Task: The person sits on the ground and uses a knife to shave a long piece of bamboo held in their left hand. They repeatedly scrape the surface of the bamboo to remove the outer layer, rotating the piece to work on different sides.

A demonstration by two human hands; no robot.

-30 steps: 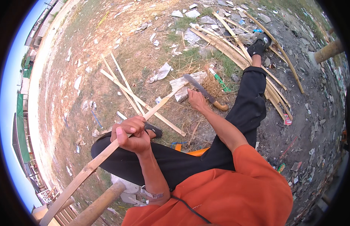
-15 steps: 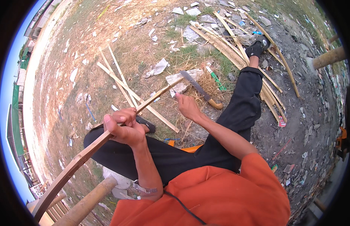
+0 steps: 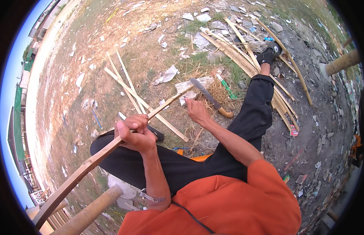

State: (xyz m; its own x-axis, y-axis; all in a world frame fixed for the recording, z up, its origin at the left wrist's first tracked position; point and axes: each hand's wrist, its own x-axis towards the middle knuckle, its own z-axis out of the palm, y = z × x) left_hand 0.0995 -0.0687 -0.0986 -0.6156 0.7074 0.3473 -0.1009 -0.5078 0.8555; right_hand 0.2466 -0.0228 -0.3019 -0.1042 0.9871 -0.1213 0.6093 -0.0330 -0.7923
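My left hand (image 3: 135, 135) is wrapped round a long split bamboo strip (image 3: 86, 166). The strip slants from the lower left up toward the middle, its thin end pointing at a white slab. Just right of that end is my right hand (image 3: 197, 111), its fingers closed; what they hold, if anything, is hidden. Beyond the right hand lies a machete (image 3: 205, 94) with a dark blade and a wooden handle, its tip by the pale, flaky slab (image 3: 203, 81). The knife is touched by neither hand.
Several bamboo strips (image 3: 244, 49) are heaped by my right foot (image 3: 269, 53); several others cross (image 3: 131, 90) at the left. A green-and-white object (image 3: 225, 86) lies past the machete. Bamboo poles (image 3: 92, 207) stand at lower left and right (image 3: 342, 64). Shards and litter dot the ground.
The view has shifted slightly, so everything sits a little lower and to the right. Both hands keep nearly the same pose, the left still holding the bamboo strip.
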